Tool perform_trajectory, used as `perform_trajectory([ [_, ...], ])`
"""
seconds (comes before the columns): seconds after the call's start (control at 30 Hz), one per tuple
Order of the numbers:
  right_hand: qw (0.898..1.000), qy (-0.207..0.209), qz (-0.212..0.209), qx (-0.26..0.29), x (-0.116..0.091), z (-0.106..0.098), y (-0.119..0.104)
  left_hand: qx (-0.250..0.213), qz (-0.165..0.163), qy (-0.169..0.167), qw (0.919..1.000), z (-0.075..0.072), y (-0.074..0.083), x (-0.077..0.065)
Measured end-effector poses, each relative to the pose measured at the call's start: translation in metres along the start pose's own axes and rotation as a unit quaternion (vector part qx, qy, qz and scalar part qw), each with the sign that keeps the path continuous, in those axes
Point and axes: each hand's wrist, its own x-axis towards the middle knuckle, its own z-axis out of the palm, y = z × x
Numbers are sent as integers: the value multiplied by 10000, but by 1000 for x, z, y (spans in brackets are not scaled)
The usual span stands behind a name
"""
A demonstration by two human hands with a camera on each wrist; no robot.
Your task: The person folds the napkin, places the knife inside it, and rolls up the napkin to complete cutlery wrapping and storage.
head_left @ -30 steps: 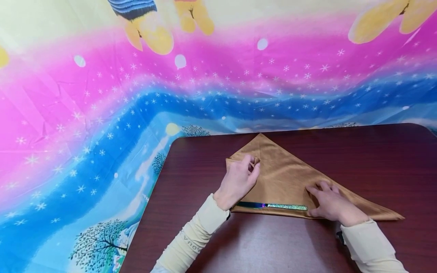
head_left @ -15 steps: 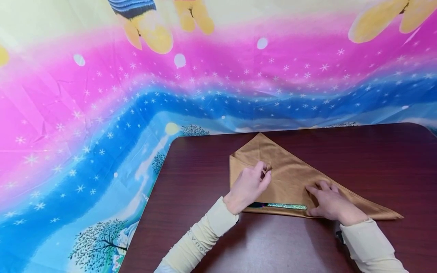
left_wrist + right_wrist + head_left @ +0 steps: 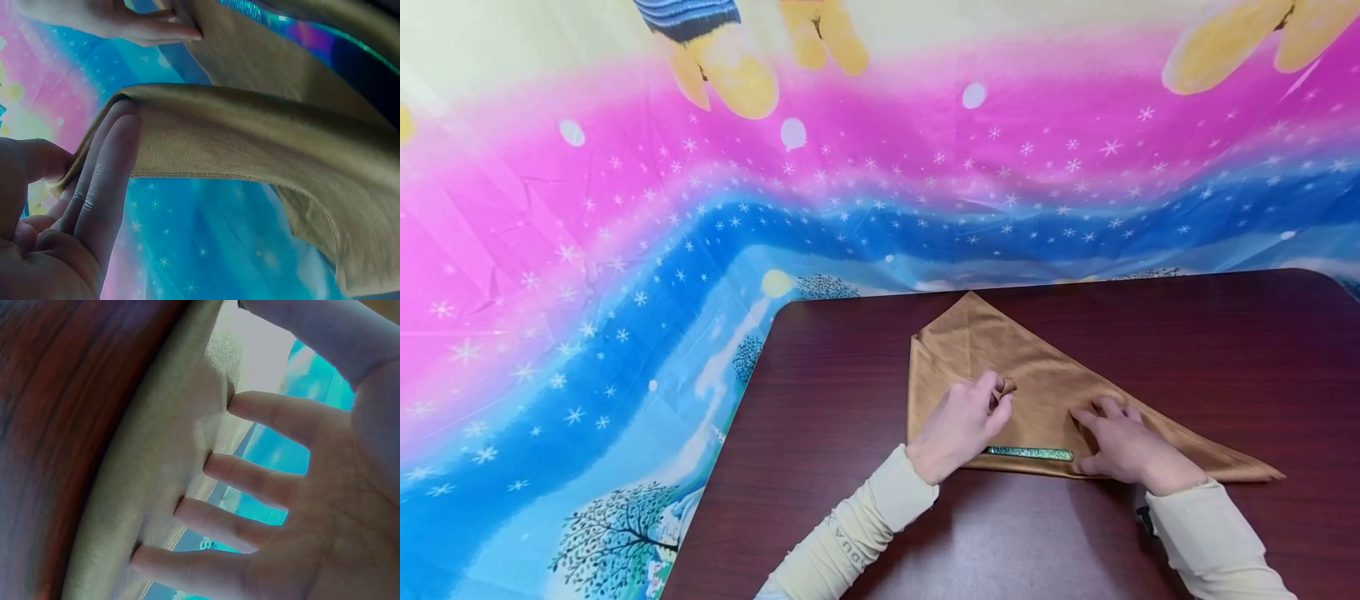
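Observation:
A golden-brown cloth napkin [image 3: 1037, 358], folded to a rough triangle, lies on the table. My left hand [image 3: 962, 425] pinches its left corner between thumb and fingers, lifting a flap over the rest of the cloth. In the left wrist view the raised edge of the napkin [image 3: 250, 119] curves away from the fingertips. A table knife [image 3: 1033, 454] with a glittery green handle lies along the near fold; my left hand and the flap hide its blade in the head view. My right hand [image 3: 1131, 450] rests with spread fingertips on the napkin, just right of the handle.
A dark reddish-brown table [image 3: 1225, 358] with rounded corners carries the cloth. Behind it and along its left side hangs a pink and blue printed backdrop [image 3: 850, 167] with snowflakes.
My left hand has moved right and slightly nearer, carrying the pinched corner inward over the napkin. The flap and hand now cover the knife's blade. My right hand has stayed in place.

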Motion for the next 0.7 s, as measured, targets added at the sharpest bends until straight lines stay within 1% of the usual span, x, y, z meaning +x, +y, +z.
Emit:
perform_trajectory([
  [0.13, 10000, 1, 3, -6, 0, 0, 0, 158, 2, -90, 9998, 7, 4, -1],
  [0.3, 10000, -11, 16, 10, -1, -2, -1, 491, 197, -76, 9986, 16, 8, -1],
  [0.37, 10000, -17, 24, 18, -1, -2, -1, 517, 275, -103, 9982, 19, 9, -2],
  [0.53, 10000, -73, 51, 10, -1, -2, -1, 450, 349, -269, 9980, 26, 12, -3],
  [0.6, 9999, -109, 77, -1, 0, -2, -1, 523, 404, -310, 9973, 29, 13, -4],
  [0.7, 9998, -151, 112, -6, -1, -2, -1, 768, 518, -360, 9950, 34, 14, -6],
])
